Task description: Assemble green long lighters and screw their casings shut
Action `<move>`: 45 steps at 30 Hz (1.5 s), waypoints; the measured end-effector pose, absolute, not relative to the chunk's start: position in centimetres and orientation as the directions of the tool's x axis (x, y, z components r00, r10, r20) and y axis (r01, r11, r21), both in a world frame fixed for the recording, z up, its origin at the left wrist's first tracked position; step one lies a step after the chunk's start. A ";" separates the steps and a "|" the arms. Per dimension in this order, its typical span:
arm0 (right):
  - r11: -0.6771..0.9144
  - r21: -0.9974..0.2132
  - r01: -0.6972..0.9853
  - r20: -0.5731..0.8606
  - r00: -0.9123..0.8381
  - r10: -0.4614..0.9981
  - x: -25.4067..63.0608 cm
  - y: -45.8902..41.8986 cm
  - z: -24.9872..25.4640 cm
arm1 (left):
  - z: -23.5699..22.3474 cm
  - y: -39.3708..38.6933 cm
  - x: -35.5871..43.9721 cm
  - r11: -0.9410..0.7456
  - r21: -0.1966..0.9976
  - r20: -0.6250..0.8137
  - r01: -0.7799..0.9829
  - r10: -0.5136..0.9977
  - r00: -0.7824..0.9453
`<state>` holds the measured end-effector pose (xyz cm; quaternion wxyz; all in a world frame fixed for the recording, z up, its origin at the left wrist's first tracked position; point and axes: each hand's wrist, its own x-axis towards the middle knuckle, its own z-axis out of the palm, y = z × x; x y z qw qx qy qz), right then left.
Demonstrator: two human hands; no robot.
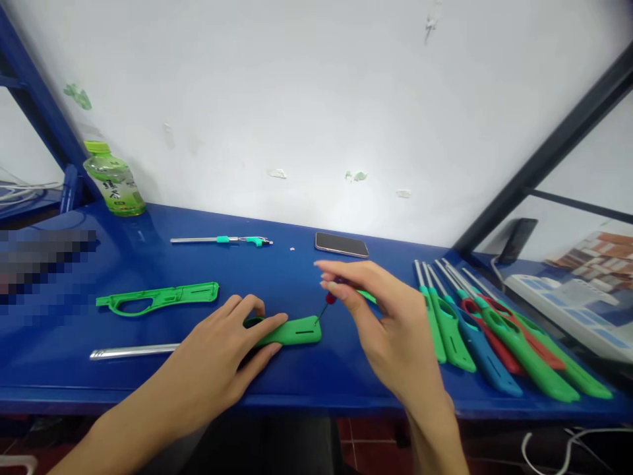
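My left hand (225,346) presses down on a green long-nosed lighter (294,331) lying on the blue table (277,277); its metal tube (133,352) sticks out to the left. My right hand (380,316) pinches a small screwdriver with a red grip (330,299), its thin tip touching the right end of the lighter's green body. A loose green shell half (161,297) lies to the left, and a bare lighter core with a teal part (222,240) lies farther back.
Several assembled lighters (489,330) in green, blue and red lie in a row at the right. A phone (341,244) lies face down near the white wall. A green drink bottle (115,181) stands at the back left. A power strip (564,303) sits at far right.
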<state>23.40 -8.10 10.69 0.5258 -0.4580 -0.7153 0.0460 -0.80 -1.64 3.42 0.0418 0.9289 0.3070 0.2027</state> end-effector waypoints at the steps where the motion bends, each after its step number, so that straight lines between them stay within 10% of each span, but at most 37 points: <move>1: 0.555 -0.549 0.625 0.708 -0.004 0.706 23.5 -8.0 10.7 | 3.4 -1.7 -0.8 -0.805 0.202 0.345 0.557 0.591 0.729; 45: 0.507 -0.518 0.689 0.742 0.066 0.667 23.0 -8.0 10.4 | 4.2 -1.8 -0.7 -0.793 0.239 0.319 0.560 0.609 0.726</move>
